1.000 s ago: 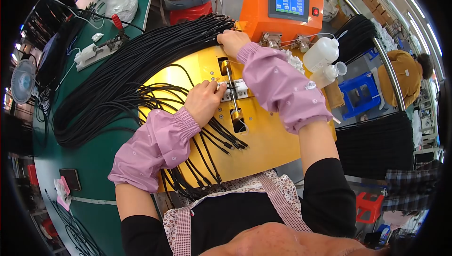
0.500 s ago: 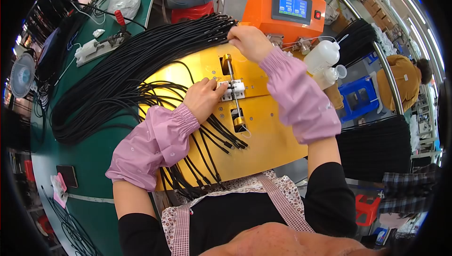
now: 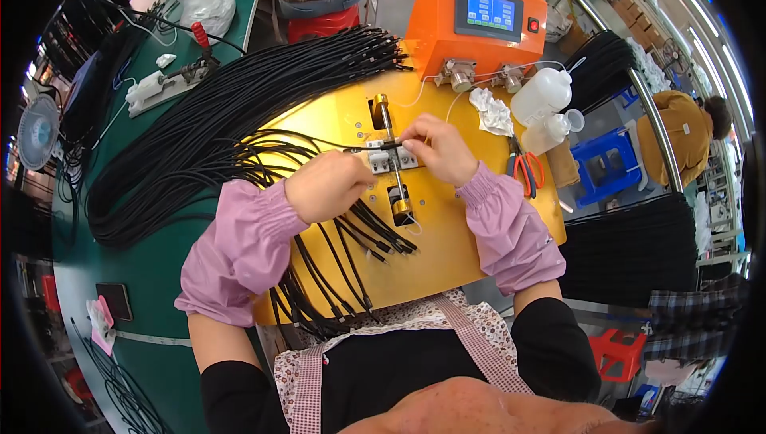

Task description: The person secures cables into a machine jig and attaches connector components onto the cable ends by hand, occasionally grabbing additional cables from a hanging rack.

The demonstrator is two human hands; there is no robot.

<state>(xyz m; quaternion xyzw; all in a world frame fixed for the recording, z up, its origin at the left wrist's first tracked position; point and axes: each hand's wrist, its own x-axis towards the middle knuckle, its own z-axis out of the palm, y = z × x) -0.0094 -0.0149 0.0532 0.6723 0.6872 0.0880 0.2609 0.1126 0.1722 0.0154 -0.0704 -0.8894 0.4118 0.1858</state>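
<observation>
My right hand pinches the end of a black cable at the white block of the fixture, between two brass-coloured nozzles on the yellow plate. Just left of the block, my left hand is closed with its fingers curled down; what it holds, if anything, is hidden. A thick bundle of black cables sweeps across from the left to the plate's upper edge. More cable ends lie below my left hand.
An orange machine with a lit screen stands behind the plate. White bottles, crumpled tissue and red-handled pliers are at the right. Other people sit at the back and far right. A phone lies on the green table.
My right hand has come down from the cable bundle to the fixture. My left hand has shifted slightly left and down off the block, and a cable now runs to the block.
</observation>
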